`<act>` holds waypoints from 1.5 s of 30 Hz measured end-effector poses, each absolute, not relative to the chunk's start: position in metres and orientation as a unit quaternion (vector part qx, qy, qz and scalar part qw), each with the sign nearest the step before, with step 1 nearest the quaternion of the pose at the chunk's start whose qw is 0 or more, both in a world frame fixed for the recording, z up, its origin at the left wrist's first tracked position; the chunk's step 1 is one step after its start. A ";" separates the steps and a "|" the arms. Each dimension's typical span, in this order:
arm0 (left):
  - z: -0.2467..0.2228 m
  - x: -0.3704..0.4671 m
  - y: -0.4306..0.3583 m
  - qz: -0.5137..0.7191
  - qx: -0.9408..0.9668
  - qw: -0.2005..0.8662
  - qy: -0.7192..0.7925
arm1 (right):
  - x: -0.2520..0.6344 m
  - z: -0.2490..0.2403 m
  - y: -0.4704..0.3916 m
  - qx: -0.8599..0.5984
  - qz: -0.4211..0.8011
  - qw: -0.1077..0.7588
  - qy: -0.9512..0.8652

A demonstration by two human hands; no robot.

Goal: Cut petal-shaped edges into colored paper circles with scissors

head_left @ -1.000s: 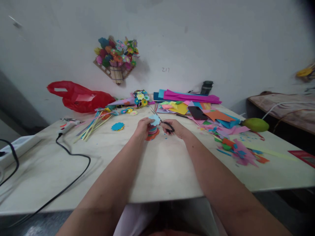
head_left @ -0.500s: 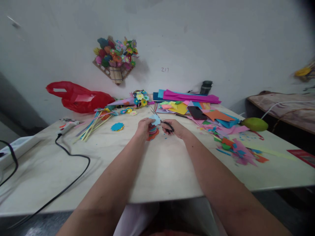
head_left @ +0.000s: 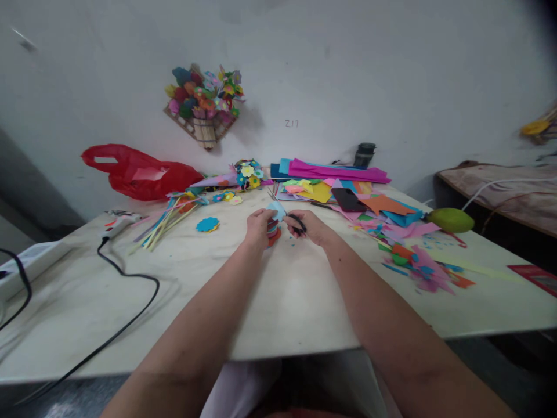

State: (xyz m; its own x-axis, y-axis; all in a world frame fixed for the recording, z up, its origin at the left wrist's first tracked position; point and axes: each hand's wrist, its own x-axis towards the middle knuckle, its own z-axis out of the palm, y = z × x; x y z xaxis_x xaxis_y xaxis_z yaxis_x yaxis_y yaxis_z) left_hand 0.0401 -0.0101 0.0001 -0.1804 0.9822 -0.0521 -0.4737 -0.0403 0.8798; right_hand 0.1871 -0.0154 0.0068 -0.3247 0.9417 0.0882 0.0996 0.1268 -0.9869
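Observation:
My left hand (head_left: 260, 225) pinches a light blue paper piece (head_left: 277, 210) over the middle of the table. Just below it, partly hidden by the fingers, are red and orange layered cutouts (head_left: 274, 235); whether the hand holds them too is unclear. Black-handled scissors (head_left: 297, 223) are in my right hand (head_left: 308, 225), fingers closed round the loops. Their blades point up and away, against the light blue paper. To the left lies a blue scalloped cutout (head_left: 208, 224) with a yellow one beneath it.
A glue gun (head_left: 122, 225) with a black cord lies left, near a white power strip (head_left: 35, 264). Behind are a red plastic bag (head_left: 143, 174) and paper flowers (head_left: 249, 173). A phone (head_left: 348, 200), coloured sheets (head_left: 339, 170), paper scraps (head_left: 429, 270) and a green fruit (head_left: 450, 220) lie right.
My left hand has shifted slightly right, toward the scissors, and the light blue paper has turned in its fingers. My right hand has hardly moved.

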 end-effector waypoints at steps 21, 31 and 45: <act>-0.002 0.041 -0.009 0.668 0.319 0.527 0.417 | 0.176 0.009 -0.016 -0.453 0.501 0.418 -0.607; -0.006 0.022 0.001 0.648 0.399 0.509 0.403 | 0.190 0.006 -0.010 -0.443 0.493 0.415 -0.623; -0.013 0.008 0.005 0.568 0.472 0.563 0.371 | 0.205 0.007 -0.001 -0.644 0.236 0.336 -0.645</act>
State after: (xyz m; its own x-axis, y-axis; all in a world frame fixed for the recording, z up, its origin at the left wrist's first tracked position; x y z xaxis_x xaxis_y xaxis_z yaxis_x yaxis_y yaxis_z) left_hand 0.0081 0.0052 -0.0134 0.0796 0.9898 0.1185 -0.2906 -0.0906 0.9526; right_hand 0.2046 -0.0011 0.0072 0.0561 0.9900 0.1297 0.6736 0.0584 -0.7367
